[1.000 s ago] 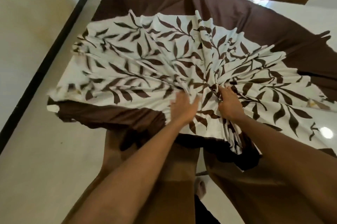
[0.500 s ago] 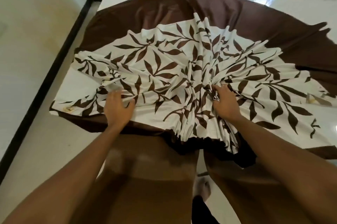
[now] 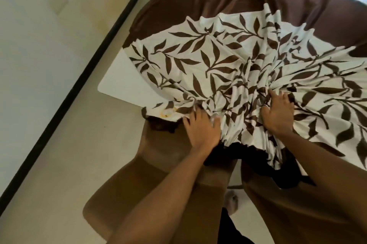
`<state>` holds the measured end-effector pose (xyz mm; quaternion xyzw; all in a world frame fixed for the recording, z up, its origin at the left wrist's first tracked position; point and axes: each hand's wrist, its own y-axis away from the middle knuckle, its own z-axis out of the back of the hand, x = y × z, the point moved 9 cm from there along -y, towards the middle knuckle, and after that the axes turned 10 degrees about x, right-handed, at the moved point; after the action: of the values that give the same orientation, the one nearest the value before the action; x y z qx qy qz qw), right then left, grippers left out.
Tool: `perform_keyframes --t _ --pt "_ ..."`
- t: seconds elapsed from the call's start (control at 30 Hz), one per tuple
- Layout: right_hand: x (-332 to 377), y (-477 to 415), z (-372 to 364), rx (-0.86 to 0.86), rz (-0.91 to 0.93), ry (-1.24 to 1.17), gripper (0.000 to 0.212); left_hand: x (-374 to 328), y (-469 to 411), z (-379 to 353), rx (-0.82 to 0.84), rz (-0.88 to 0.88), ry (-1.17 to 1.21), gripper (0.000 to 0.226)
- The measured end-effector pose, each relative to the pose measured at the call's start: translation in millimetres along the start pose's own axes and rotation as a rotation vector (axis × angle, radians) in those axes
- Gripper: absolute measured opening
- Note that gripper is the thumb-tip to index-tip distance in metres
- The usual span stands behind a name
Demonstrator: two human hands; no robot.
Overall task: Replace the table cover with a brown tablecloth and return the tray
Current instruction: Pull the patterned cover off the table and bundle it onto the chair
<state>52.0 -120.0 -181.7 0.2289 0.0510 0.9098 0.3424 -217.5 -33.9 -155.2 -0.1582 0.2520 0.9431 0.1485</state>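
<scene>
A white table cover (image 3: 198, 61) printed with brown leaves and edged in dark brown lies bunched on the white table (image 3: 119, 83). Its folds gather toward the near edge. My left hand (image 3: 202, 126) grips a gathered fold at the near edge, beside a yellowish stain on the cloth. My right hand (image 3: 278, 112) clutches the pleated middle of the cloth a little to the right. The table's bare left corner shows beyond the cloth. No tray is in view.
Two brown chairs (image 3: 158, 174) stand pushed in at the near edge below my arms. A black skirting strip (image 3: 79, 77) runs along the pale floor on the left. A bare foot (image 3: 232, 204) shows between the chairs.
My left hand has moved right along the near edge, pulling the cloth's left part in toward my right hand. More of the table's left corner is bare. The camera has shifted left.
</scene>
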Motion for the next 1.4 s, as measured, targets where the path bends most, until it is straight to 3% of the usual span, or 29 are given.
perform_keyframes --t 0.13,0.27,0.33,0.43,0.5,0.57,0.67,0.73,0.8,0.9,0.97,1.07,1.27,1.33,1.4 --pt "-3 -4 4 0.059 0.033 -0.013 0.066 -72 -4 -18 0.090 -0.078 0.140 0.068" --pt "-9 -6 15 0.168 0.074 -0.149 0.075 -132 -12 -47 0.355 -0.001 0.666 0.073" --pt "-15 -5 32 0.174 0.118 -0.298 0.070 -142 -12 -48 0.349 0.056 0.810 0.073" --pt "-49 -2 77 -0.079 0.132 -0.380 0.063 -125 -17 -14 0.159 0.041 0.685 0.059" --pt "-87 -3 99 -0.280 0.000 -0.299 0.066 -108 -27 18 0.021 -0.040 0.577 0.033" --pt "-121 -10 106 -0.316 -0.182 -0.231 0.074 -91 -39 52 -0.100 -0.138 0.445 0.018" --pt "-153 -25 107 -0.277 -0.371 -0.235 0.083 -71 -75 96 -0.237 -0.228 0.365 0.015" --pt "-162 -38 104 -0.247 -0.455 -0.286 0.087 -59 -111 113 -0.266 -0.242 0.270 0.022" --pt "-166 -55 100 -0.230 -0.517 -0.339 0.093 -41 -159 126 -0.260 -0.150 0.128 0.049" --pt "-169 -86 104 -0.244 -0.586 -0.399 0.100 -4 -239 134 -0.177 0.041 0.180 0.090" --pt "-159 -122 105 -0.250 -0.525 -0.375 0.102 1 -278 125 -0.092 0.103 0.285 0.101" --pt "-114 -175 104 -0.195 -0.348 -0.367 0.098 -41 -303 107 -0.002 0.026 0.334 0.088" --pt "45 -225 46 0.266 0.044 -0.560 0.055 -219 -240 39 0.477 -0.305 0.808 0.038" --pt "56 -228 40 0.276 0.053 -0.676 0.040 -241 -224 20 0.524 -0.332 0.882 0.042" --pt "46 -210 63 0.149 0.028 -0.758 0.042 -232 -224 20 0.427 -0.365 0.791 0.045"
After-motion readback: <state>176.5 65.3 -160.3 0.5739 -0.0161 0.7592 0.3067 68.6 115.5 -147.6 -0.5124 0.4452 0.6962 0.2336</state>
